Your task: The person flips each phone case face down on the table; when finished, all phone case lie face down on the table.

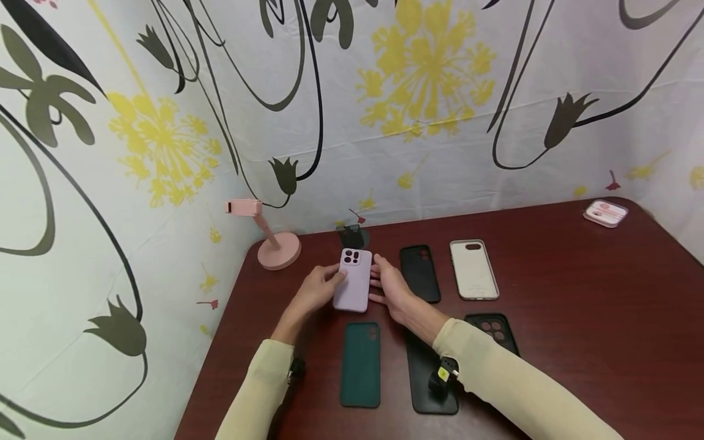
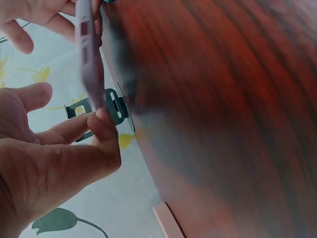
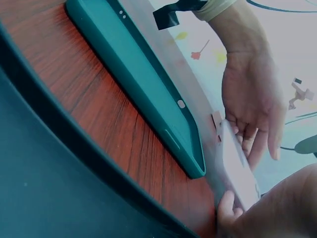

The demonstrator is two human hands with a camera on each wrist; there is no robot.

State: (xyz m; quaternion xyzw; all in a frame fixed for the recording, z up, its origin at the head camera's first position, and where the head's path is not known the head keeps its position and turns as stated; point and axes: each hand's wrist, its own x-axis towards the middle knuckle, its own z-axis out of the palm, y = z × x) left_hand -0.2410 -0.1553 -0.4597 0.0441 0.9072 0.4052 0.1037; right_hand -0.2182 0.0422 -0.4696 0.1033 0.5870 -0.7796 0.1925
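A: We are looking down at a dark red table [image 1: 577, 318], the biggest thing here, with a flowered cloth [image 1: 385, 91] hanging behind it. Using the lilac phone [image 1: 353, 280] as our landmark, what is lying around it?

B: Behind it and to its left a pink stand [image 1: 273, 241] is standing near the table's back corner. To its right a black case [image 1: 420, 272] is lying just beside it, and a beige case [image 1: 473, 269] is lying further right again. In front of it a green case [image 1: 360, 364] is lying flat, apart from it, and to the right of that a long black case [image 1: 426, 376] is showing from under the right forearm. Another black case [image 1: 492, 327] with camera holes is sitting further right. Far to the right, at the back edge, a small pink box [image 1: 605, 213] is resting well apart from everything.

A: And our hands?

B: Our left hand [image 1: 316, 288] is gripping the phone's left edge, fingertips curled against it; the left wrist view is showing the phone tilted up on its edge off the table. Our right hand [image 1: 392, 286] is pinching the right edge, thumb low on the phone in the right wrist view. So both hands are grasping the phone between them, just behind the green case.
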